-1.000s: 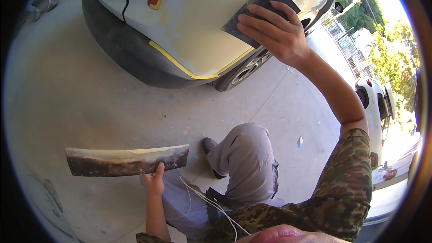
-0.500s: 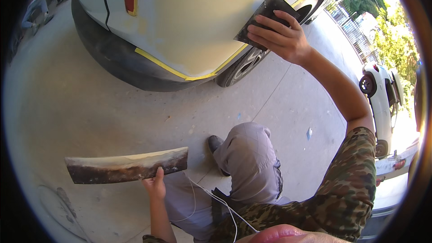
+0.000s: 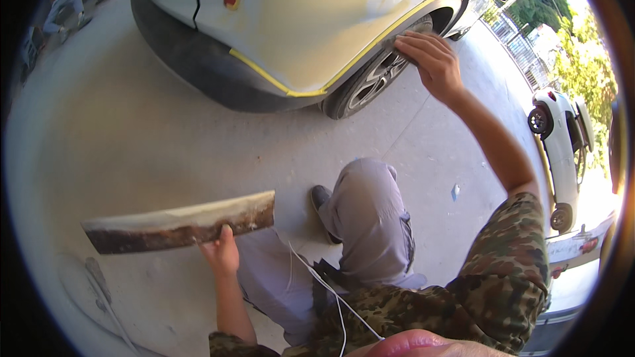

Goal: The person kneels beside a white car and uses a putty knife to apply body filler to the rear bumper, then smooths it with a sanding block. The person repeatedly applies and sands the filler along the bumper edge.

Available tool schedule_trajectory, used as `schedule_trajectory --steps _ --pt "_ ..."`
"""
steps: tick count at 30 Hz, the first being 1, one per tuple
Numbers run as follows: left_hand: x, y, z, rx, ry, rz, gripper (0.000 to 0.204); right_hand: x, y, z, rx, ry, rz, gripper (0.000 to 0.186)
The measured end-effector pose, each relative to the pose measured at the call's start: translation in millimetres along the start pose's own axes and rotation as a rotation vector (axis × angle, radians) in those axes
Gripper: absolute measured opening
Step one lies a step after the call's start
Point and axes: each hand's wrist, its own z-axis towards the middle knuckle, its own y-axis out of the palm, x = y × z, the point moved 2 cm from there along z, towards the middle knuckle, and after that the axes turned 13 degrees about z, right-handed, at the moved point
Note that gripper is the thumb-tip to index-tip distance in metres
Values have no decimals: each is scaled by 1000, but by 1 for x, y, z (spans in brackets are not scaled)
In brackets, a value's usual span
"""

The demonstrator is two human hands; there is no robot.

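My left hand grips a long, flat strip-like spreader, its thumb on the face near the right end. Cream filler paste lies along the upper edge, and the lower part is stained dark brown. At the upper right, my right hand is closed, its fingers bent around a dark flat spreader. That spreader is blurred, nearly edge-on, and hard to separate from the wheel behind. Ahead is a car's rear quarter panel, coated in smooth cream and grey filler. Yellow masking tape borders the panel's lower edge and wheel arch.
The rear wheel and black bumper sit below the panel. A white car stands at the right. A hose lies on the concrete floor at lower left. Another person is at the far left.
My right hand has drawn away from the panel and turned, so the black spreader no longer shows its broad face. The left spreader has risen slightly and tilted. The view has shifted.
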Motion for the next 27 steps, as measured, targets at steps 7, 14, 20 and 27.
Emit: schedule_trajectory --steps 7,14,20,27 --pt "74 46 28 -171 189 -237 51 -148 12 31 285 635 1602 27" --pt "96 76 36 -218 129 -352 51 -223 17 54 198 535 1817 23" --pt "94 82 36 -260 71 -369 49 -212 -1 49 -94 210 1248 32" --pt "83 78 46 -263 197 -406 46 -166 12 -1 -348 77 887 33"
